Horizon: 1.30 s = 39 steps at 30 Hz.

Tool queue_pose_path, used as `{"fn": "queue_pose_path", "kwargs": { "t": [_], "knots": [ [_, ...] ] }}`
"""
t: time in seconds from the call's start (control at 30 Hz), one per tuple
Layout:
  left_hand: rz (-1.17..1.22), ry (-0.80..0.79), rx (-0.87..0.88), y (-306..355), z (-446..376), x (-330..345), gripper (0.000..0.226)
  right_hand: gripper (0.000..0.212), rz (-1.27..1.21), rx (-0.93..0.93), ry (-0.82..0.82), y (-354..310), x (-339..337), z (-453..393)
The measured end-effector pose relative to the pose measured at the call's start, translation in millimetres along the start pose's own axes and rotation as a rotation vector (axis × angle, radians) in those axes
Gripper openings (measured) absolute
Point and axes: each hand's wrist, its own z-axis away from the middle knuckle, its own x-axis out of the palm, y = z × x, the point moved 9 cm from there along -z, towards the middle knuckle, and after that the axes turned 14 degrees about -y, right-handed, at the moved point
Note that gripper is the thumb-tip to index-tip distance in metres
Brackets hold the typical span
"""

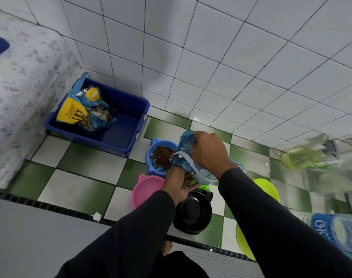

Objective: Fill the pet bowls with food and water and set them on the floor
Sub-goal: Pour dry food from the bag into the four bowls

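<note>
The food bag (193, 163) is a crinkled blue pouch with a pale grey strip across its torn top, tipped so its mouth hangs over the blue bowl (161, 157). That bowl is round with 2 small ear-shaped tabs on its rim and holds a mound of brown kibble (162, 157); it stands on the green-and-white checked floor (80, 177) just beside the white tiled wall (211, 67).

There are 5 bowls in view: 1 blue, 1 pink bowl (145, 191), 1 black bowl (193, 213), and 2 lime-green ones, the far green bowl (267, 189) and the near green bowl (243, 243). 2 food bags show: the one being held and a second bag (84, 111), blue and yellow, lying in a blue tub (121, 129) in the corner. 2 bottles lie blurred at the right, a yellowish bottle (303, 157) and a water bottle (335, 229) with a blue label.

The right hand (209, 151) grips the bag's upper edge, fingers curled round it, directly right of the blue bowl. The left hand (179, 183) pinches the bag's lower corner from below, between the blue, pink and black bowls.
</note>
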Motion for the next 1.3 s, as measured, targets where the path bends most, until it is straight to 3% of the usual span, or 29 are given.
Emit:
{"fn": "queue_pose_path", "kwargs": {
  "t": [0.13,0.77,0.9,1.07,1.3],
  "knots": [
    [-0.044,0.027,0.041,2.1,3.1,4.1,0.03,0.003,-0.091,0.009,0.012,14.2,-5.5,8.0],
    [-0.288,0.112,0.394,-20.8,30.1,68.5,0.038,0.013,-0.452,0.089,0.239,115.0,-28.8,75.8],
    [-0.283,0.092,0.397,-39.3,27.2,81.4,0.038,0.007,-0.49,0.093,0.262,137.1,-29.7,89.6],
    [-0.253,0.104,0.379,-63.9,19.3,87.9,0.04,0.017,-0.467,0.084,0.285,156.4,-32.0,101.8],
    [-0.188,0.034,0.332,-94.5,14.3,94.3,0.036,0.008,-0.408,0.087,0.267,173.8,-31.6,108.8]
  ]
}}
